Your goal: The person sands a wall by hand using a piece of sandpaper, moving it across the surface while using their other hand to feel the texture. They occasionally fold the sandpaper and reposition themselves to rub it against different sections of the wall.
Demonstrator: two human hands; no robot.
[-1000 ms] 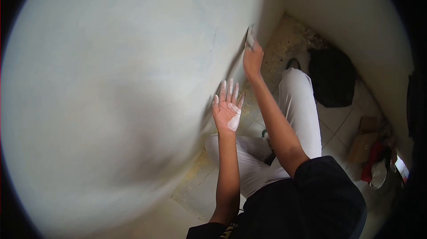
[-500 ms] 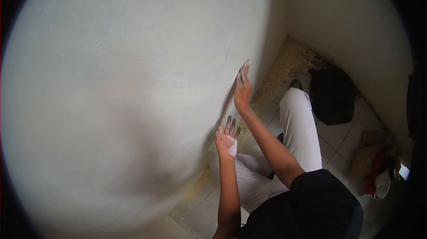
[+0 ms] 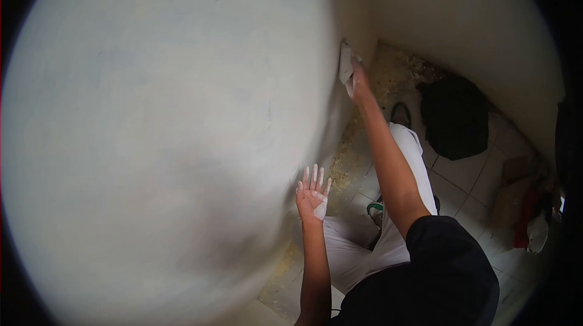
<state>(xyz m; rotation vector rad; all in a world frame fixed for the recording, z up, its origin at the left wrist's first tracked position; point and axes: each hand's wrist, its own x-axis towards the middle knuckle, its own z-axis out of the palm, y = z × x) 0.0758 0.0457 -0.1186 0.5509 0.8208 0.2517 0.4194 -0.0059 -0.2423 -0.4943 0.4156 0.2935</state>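
Through the head camera, my only feed, I looked down on the person's two bare arms reaching along a tall, off-white wall (image 3: 182, 101). The right hand (image 3: 358, 77), farther out, was pinching a flat pale piece (image 3: 345, 63), thin and whitish with a darker upper end. It stood nearly upright at the wall's far edge, close to where a second wall (image 3: 467, 16) met it at the corner. From my end I couldn't tell whether its face was touching the plaster, nor how each finger sat around it. White residue coated that hand.

The left hand (image 3: 313, 197) was nearer the body, palm turned up to my lens, fingers spread and holding nothing. White powder marked its fingertips and the heel of the palm. It was just beside the wall; I couldn't make out any contact. A soft shadow lay on the surface to its left.

Below the arms I had the person's white trousers (image 3: 349, 241) and black shirt (image 3: 425, 271), with a green-edged shoe (image 3: 376, 209) by the bent leg. Yellowish crumbs speckled the edge of the tiled floor (image 3: 449, 195) along the wall. Across the tiles, a dark bundle (image 3: 454, 118) rested by the second wall, and nearer me sat a brown box (image 3: 510, 203) beside a red item (image 3: 523, 229), both dim.
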